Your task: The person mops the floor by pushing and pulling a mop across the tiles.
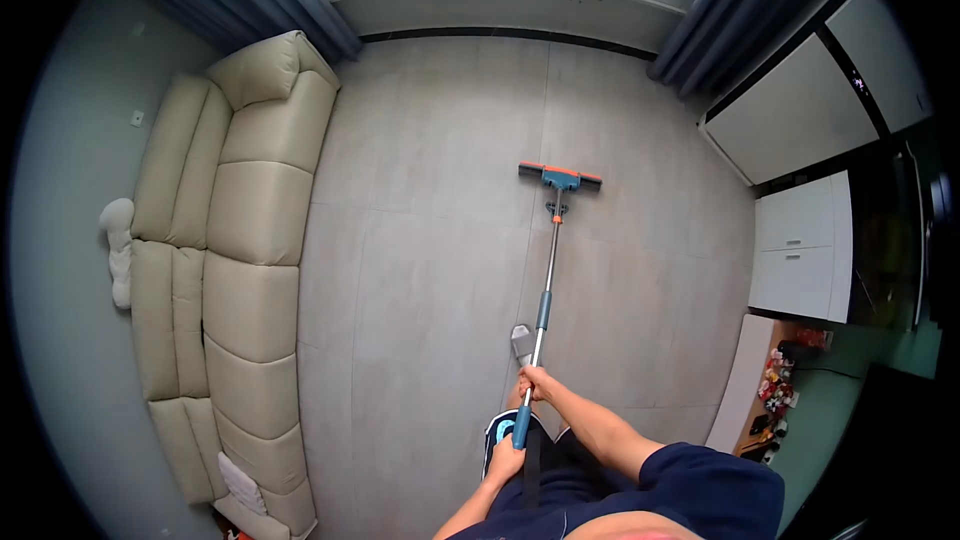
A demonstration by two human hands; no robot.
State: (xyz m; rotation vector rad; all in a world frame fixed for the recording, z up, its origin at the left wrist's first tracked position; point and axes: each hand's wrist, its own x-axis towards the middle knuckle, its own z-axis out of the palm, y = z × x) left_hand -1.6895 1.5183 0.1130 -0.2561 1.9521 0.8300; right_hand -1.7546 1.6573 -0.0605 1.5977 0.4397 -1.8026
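Note:
A sponge mop point(553, 258) with a silver pole, a teal and orange head and dark ends stretches forward from my body. Its head point(561, 178) rests on the grey tiled floor. My right hand point(535, 383) is wrapped round the silver pole partway down. Lower, near my waist, my left hand point(507, 460) is closed about the teal grip at the pole's end. One foot in a grey slipper point(523, 342) shows just left of the pole.
A beige sofa point(255, 210) runs along the left wall. White cabinets point(797, 230) and a shelf of small items point(775, 380) line the right side. Blue-grey curtains point(715, 15) hang at both far corners, beside a low ledge point(500, 5).

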